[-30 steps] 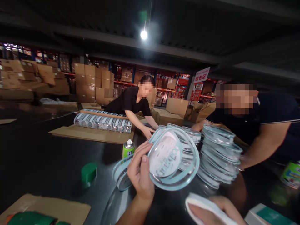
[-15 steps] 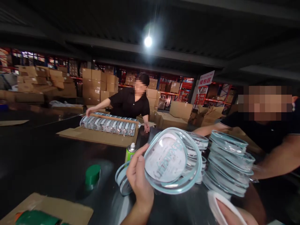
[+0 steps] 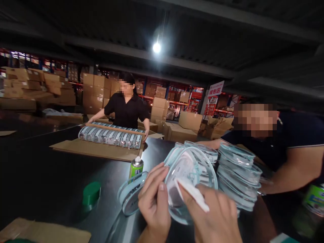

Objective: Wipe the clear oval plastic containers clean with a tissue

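Teal-rimmed case (image 3: 185, 167) in grip of left fingers (image 3: 162, 194), white cloth (image 3: 194, 193) in grip of right fingers (image 3: 187, 199)

Warehouse, by its stacked cartons (image 3: 101, 86) and red storage racks (image 3: 195, 97).

A glaring lamp (image 3: 157, 47) hangs below a dark, dim ceiling (image 3: 202, 30).

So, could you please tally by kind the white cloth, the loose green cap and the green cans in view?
White cloth, in the right hand: 1
Loose green cap: 1
Green cans, one mid-table and one cut off at the right edge: 2
Total: 4
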### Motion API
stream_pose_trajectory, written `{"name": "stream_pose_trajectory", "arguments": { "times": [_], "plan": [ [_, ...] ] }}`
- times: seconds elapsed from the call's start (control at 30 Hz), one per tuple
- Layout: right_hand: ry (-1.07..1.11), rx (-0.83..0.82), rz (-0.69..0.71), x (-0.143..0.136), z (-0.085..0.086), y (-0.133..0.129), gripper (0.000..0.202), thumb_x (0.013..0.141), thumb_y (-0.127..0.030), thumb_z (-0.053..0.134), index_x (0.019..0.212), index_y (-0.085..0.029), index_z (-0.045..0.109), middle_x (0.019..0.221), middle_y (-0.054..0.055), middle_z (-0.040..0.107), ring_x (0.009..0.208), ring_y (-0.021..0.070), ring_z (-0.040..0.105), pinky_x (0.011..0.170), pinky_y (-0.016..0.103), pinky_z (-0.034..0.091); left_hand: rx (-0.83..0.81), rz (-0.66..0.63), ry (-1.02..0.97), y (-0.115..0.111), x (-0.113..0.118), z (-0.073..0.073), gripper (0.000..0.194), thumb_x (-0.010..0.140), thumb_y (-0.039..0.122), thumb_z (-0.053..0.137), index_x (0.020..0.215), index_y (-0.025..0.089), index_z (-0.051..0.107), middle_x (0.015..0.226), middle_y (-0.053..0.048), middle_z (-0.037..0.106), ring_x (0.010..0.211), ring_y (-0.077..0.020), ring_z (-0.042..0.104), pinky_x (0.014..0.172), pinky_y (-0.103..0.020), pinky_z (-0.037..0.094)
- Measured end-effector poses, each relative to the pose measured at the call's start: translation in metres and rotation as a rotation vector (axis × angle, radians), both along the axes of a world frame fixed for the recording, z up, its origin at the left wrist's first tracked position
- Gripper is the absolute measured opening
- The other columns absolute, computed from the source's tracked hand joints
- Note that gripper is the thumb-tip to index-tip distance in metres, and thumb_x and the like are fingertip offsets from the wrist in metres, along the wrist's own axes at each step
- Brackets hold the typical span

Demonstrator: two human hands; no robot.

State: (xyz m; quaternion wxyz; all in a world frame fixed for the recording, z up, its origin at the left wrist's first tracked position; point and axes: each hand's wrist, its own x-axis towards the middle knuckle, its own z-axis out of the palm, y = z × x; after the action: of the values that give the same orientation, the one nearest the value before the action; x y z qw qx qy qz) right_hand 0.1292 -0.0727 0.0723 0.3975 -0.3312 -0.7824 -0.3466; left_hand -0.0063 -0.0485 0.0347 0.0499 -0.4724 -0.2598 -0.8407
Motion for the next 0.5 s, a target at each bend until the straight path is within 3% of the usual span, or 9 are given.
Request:
{"name": "stream_pose_trajectory", "arguments": {
  "times": [0.2,0.33,0.4,0.5],
  "plan": [
    [-0.018,-0.015,0.129,0.000,-0.008,0.001,0.049,0.083,-0.009,0.048,0.114,-0.043,0.062,0.089,0.002,0.056,0.083,0.0198,0.049,0.077,0.035,0.036,0.013,-0.028,-0.075,0.003,-0.001,0.004,0.031,0.090,0.011,0.050,0.107,0.025,0.073,0.107,-0.004,0.074,0.106,-0.0229,0.067,0.093,-0.037,0.053],
    [0.087,-0.124,0.109,-0.004,0.003,-0.001,0.048,0.086,-0.011,0.045,0.119,-0.041,0.061,0.094,0.004,0.057,0.085,0.0195,0.052,0.077,0.035,0.036,0.031,-0.047,-0.066,0.003,0.000,0.002,0.030,0.090,0.013,0.051,0.107,0.024,0.073,0.108,-0.005,0.074,0.106,-0.0239,0.067,0.094,-0.038,0.053],
    [0.024,-0.123,0.133,-0.007,0.009,-0.001,0.045,0.086,-0.015,0.048,0.122,-0.041,0.059,0.093,0.003,0.059,0.083,0.0181,0.053,0.075,0.033,0.038,0.025,-0.062,-0.079,0.004,-0.001,0.001,0.029,0.089,0.015,0.052,0.105,0.023,0.074,0.108,-0.006,0.074,0.105,-0.0249,0.067,0.093,-0.039,0.053],
    [-0.103,-0.103,0.160,-0.004,0.002,-0.002,0.024,0.084,-0.023,0.058,0.101,-0.038,0.066,0.081,-0.001,0.060,0.074,0.0157,0.056,0.069,0.028,0.043,-0.019,-0.092,-0.170,0.007,-0.006,0.002,0.025,0.090,0.019,0.053,0.099,0.023,0.076,0.106,-0.005,0.075,0.103,-0.0242,0.068,0.091,-0.036,0.053]
  ]
}}
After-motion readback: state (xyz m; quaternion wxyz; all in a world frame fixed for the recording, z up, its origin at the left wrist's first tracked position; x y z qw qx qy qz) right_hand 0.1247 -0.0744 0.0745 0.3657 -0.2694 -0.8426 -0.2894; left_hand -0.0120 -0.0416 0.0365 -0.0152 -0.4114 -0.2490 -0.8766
